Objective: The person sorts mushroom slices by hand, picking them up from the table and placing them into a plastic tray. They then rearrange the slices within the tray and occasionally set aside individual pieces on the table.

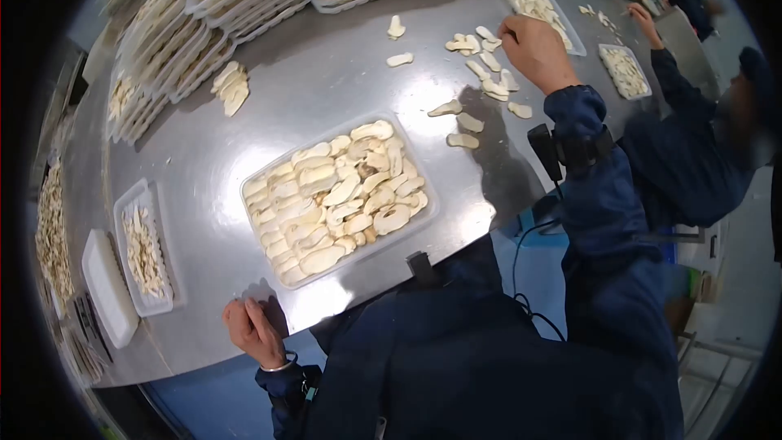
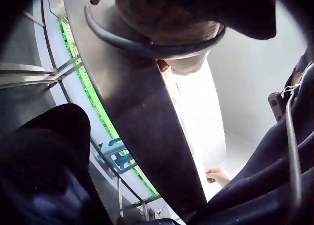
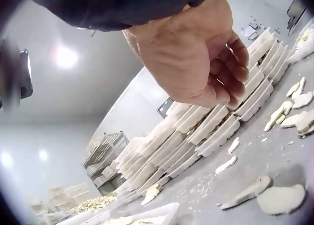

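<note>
A clear plastic tray (image 1: 340, 195) filled with rows of pale mushroom slices lies in front of me on the metal table. My right hand (image 1: 538, 53) hovers beside loose mushroom slices (image 1: 490, 73) and the near edge of another filled tray (image 1: 570, 37) at the upper right. In the right wrist view, the fingers (image 3: 229, 70) are loosely bent above the table with no slice showing between them. My left hand (image 1: 254, 332) rests at the table's front edge, loosely curled and holding nothing visible. Its fingers are mostly hidden in the left wrist view.
Stacked filled trays (image 1: 269, 0) line the back of the table (image 1: 204, 155). More slices (image 1: 232, 88) lie near them. At left are a part-filled tray (image 1: 145, 248) and a white lid-like tray (image 1: 110, 287). Another person (image 1: 692, 138) works at the right near a small filled tray (image 1: 624, 72).
</note>
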Tool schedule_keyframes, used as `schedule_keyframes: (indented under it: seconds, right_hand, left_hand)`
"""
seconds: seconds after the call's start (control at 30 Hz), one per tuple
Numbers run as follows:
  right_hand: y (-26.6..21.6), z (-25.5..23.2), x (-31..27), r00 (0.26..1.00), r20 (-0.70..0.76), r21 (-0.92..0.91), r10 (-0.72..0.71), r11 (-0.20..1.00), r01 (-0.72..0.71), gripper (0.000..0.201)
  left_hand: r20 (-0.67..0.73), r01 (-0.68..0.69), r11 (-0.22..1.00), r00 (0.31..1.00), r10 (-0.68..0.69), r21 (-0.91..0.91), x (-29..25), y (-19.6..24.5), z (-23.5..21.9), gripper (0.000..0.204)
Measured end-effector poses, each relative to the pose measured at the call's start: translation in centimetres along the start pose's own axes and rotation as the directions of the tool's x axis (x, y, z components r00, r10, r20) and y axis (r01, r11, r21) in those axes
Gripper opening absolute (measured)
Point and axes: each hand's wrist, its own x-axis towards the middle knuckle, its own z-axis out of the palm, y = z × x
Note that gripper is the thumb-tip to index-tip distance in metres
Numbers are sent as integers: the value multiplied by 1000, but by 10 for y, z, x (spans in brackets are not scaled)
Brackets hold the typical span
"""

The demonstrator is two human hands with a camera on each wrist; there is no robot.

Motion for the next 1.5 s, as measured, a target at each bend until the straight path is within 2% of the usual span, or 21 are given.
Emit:
schedule_keyframes:
  seconds: [0.07, 0.1, 0.2, 0.37, 0.47, 0.5, 0.57, 0.67, 0.7, 0.8, 0.83, 0.97, 1.13, 1.23, 1.33, 1.5]
  right_hand:
    - [25, 5, -2, 991, 91, -87, 94, 992, -86, 20]
    - [28, 7, -6, 985, 162, -104, 64, 993, -47, 20]
    - [24, 22, -22, 969, 245, -8, 16, 1000, -15, 20]
    - [8, 47, -24, 968, 235, -100, 87, 993, -65, 25]
    - [2, 53, -19, 927, 352, -131, 129, 988, -87, 17]
    - [-2, 48, -18, 924, 371, 45, 87, 993, -112, 16]
    - [-12, 35, -17, 918, 396, 386, -5, 908, -161, 16]
    - [-6, 45, -14, 994, 106, 99, -4, 995, -6, 18]
    - [-5, 44, -14, 979, 205, 66, -17, 998, 4, 24]
    - [-11, 56, -19, 935, 111, 259, -336, 918, 299, 31]
    - [-14, 57, -20, 918, 184, 228, -352, 923, 309, 33]
    - [-13, 65, -21, 923, 176, 194, -343, 931, 309, 21]
    - [-12, 59, -27, 937, 241, 167, -253, 962, 217, 15]
    - [-21, 52, -27, 937, 324, 207, -129, 976, 63, 15]
    - [-18, 58, -32, 950, 250, 229, -186, 965, 129, 18]
    - [-15, 58, -34, 948, 225, 272, -224, 949, 159, 20]
  left_hand:
    - [1, 5, 1000, 1000, -5, -27, -1, -3, 1, 28]
    - [-3, 12, 999, 1000, -12, -30, -1, -3, 1, 28]
    - [2, 26, 999, 1000, -26, -31, -2, -3, 1, 25]
    - [-32, 40, 997, 999, -42, -64, -2, 2, 1, 24]
    - [-27, 20, 999, 999, -21, -34, -3, -4, 1, 24]
    - [-21, 18, 1000, 1000, -19, -24, -2, -3, 1, 24]
    - [-4, 22, 1000, 1000, -22, 0, -2, -1, 0, 25]
    - [-15, -10, 1000, 1000, 10, 10, 0, -1, 0, 25]
    - [-18, -23, 1000, 1000, 23, 5, 1, 0, 1, 25]
    - [-17, -48, 999, 999, 48, 7, 0, -1, 1, 27]
    - [-6, -54, 998, 998, 55, 17, -1, -5, 0, 28]
    - [0, -85, 996, 996, 85, 23, 0, -7, -1, 30]
    - [1, -65, 998, 998, 65, 16, 0, -5, 0, 30]
    - [-5, -66, 998, 998, 66, 19, 0, -5, 0, 30]
    - [-3, -86, 996, 996, 86, 18, 1, -6, 0, 30]
    - [-1, -86, 996, 996, 86, 26, 1, -5, 0, 29]
